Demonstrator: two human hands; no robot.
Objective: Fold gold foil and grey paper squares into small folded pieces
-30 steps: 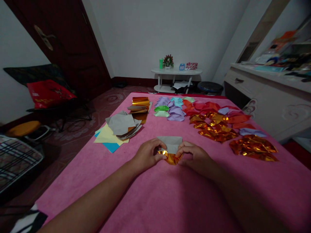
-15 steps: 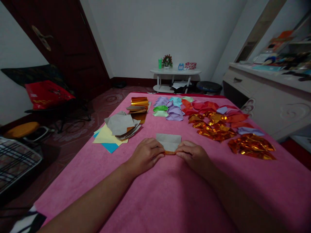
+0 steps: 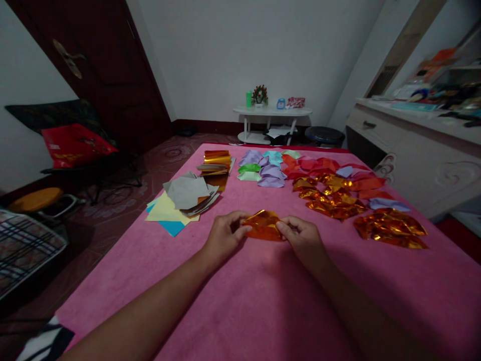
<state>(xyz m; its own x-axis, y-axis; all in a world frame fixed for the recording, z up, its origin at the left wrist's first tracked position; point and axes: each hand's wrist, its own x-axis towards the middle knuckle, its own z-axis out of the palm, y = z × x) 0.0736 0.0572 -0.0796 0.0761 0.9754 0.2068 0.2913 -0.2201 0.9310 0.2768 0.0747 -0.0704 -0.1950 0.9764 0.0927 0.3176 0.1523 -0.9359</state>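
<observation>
A shiny orange-gold sheet of foil paper [image 3: 264, 226] is stretched between my two hands, just above the pink table cover [image 3: 240, 301]. My left hand [image 3: 226, 231] pinches its left end between thumb and fingers. At the right end, my right hand [image 3: 301, 234] has a like pinch on it. The foil side faces me, and its top edge looks bent. Whether its lower edge touches the cover I cannot tell.
Left of my hands lie grey-backed sheets [image 3: 187, 190] over yellow paper [image 3: 165, 208] and blue paper [image 3: 173, 228], with gold foil sheets [image 3: 217, 161] behind. Folded gold foil pieces [image 3: 391, 228], red ones [image 3: 319, 164] and purple ones [image 3: 272, 175] spread across the far and right side.
The sheet lay with its grey back up and a folded gold strip at the near edge. Now it is lifted and turned, gold side toward me. My fingers have shifted to its ends.
</observation>
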